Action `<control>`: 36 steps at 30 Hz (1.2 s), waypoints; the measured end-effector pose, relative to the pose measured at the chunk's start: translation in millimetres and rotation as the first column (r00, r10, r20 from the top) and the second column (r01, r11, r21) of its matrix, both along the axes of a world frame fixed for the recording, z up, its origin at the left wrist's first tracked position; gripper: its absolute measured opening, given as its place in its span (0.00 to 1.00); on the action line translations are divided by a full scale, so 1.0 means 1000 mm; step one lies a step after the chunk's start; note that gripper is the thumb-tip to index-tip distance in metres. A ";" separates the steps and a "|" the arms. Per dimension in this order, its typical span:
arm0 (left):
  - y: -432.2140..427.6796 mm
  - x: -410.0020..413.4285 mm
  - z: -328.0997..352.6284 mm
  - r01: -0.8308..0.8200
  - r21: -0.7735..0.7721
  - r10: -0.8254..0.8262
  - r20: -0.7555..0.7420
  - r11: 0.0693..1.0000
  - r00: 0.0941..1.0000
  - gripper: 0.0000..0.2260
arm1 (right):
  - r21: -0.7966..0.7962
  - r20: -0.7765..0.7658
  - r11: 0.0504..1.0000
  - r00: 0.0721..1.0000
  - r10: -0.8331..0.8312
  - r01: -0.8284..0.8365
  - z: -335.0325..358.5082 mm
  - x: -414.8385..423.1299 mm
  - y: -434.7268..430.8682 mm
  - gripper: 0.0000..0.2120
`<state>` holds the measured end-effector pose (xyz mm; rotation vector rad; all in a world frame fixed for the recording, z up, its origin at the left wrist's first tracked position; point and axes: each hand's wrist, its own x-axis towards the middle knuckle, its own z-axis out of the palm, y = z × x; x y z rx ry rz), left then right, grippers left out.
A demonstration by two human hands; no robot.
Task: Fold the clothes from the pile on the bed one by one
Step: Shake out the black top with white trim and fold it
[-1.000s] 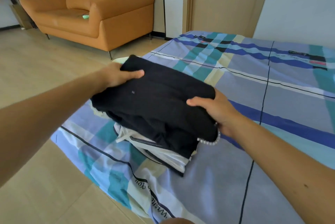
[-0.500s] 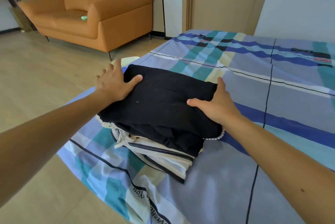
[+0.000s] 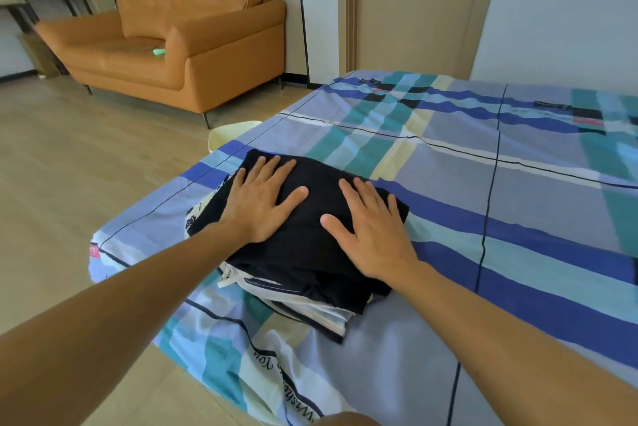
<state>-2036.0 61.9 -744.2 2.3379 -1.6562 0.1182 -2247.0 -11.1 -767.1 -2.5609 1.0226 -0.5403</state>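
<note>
A folded black garment (image 3: 310,242) lies on top of a small stack near the left corner of the bed (image 3: 466,184). Under it a folded white garment with dark stripes (image 3: 310,308) sticks out at the near side. My left hand (image 3: 262,201) presses flat on the black garment's left part, fingers straight and spread. My right hand (image 3: 371,236) presses flat on its right part, fingers also straight. Neither hand grips the cloth.
The bed has a plaid sheet in blue, teal and lilac; its left edge drops to a wooden floor (image 3: 69,167). An orange sofa (image 3: 172,46) stands at the back left. A pale round object (image 3: 231,132) peeks out beside the bed's left edge.
The black garment came down onto the stack. Both hands let go of its sides and moved on top, now lying flat on it.
</note>
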 end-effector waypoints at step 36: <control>-0.047 -0.299 0.087 0.238 -0.476 -0.511 -0.605 0.847 0.611 0.13 | 0.267 0.542 0.909 0.731 -0.415 0.319 0.077 -0.257 -0.015 0.27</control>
